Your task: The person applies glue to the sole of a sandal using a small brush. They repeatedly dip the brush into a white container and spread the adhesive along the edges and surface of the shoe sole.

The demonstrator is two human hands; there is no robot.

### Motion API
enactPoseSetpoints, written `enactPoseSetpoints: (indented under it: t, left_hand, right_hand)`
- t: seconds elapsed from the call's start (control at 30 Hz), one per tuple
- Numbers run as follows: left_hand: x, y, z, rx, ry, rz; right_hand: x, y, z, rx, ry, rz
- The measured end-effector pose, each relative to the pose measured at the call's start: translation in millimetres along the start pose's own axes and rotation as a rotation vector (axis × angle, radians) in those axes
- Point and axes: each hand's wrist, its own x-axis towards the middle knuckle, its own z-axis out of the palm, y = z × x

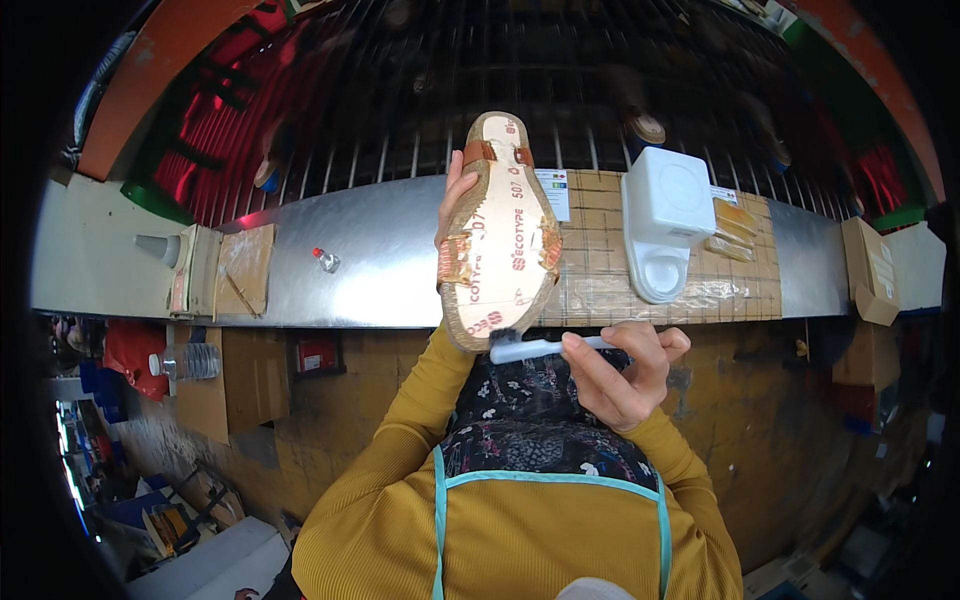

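Pale brush [530, 350] at upturned sole [500, 235]

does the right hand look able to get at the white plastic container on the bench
Probably yes: the white plastic container stands ahead of the right hand with nothing visible in between, though that hand is occupied holding a brush.

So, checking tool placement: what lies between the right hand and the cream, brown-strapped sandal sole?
In the head view, a slim white brush; the right hand grips it, dark bristles at the lower end of the sandal sole.

Shoe workshop, sandal sole [503, 230], brush [528, 351], metal bench [385, 235]
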Motion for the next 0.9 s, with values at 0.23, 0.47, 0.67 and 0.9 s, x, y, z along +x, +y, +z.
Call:
enactPoseSetpoints:
  t: [0.23, 0.47, 0.67, 0.9]
  left_hand:
    - [-1.2, -19.6, -17.1, 0.223, 0.032, 0.079]
    - [5.0, -12.5, -28.5, 0.415, 0.116, 0.208]
    - [4.4, 36.5, -41.8, -0.388, 0.164, -0.199]
    - [-0.6, 45.2, -44.2, -0.572, 0.537, -0.281]
  right_hand:
    - [34.8, 1.1, 19.9, 0.003, 0.035, 0.07]
    - [13.8, 0.0, 10.8, 0.149, -0.051, 0.097]
    - [-35.0, 68.5, -40.0, -0.136, -0.105, 0.639]
    - [-69.0, 112.4, -52.9, -0.64, -0.14, 0.473]
